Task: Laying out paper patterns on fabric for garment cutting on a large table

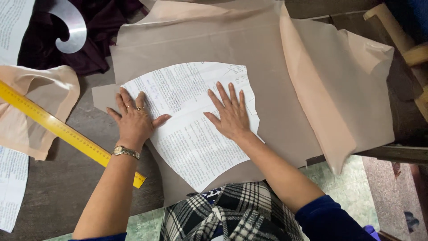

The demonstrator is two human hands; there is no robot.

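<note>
Both hands lie open and flat: left (133, 119) on the pattern's (196, 129) left edge, right (231, 117) mid-pattern; press evenly, smoothing against the fabric (276, 80) beneath.

White newsprint pattern piece (196, 129) with grey text under both palms, on beige-brown cloth (267, 58). Yellow ruler (67, 131) just left of the left hand (133, 120), gold watch (125, 152) on its wrist. Dark maroon fabric (102, 27) far beyond, black-and-white plaid garment (232, 214) nearer than the hands.

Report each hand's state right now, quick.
Left hand: open, flat, palm down on the edge of the printed paper pattern, holding nothing.
Right hand: open, fingers spread, pressed flat on the same pattern over the beige fabric.
</note>
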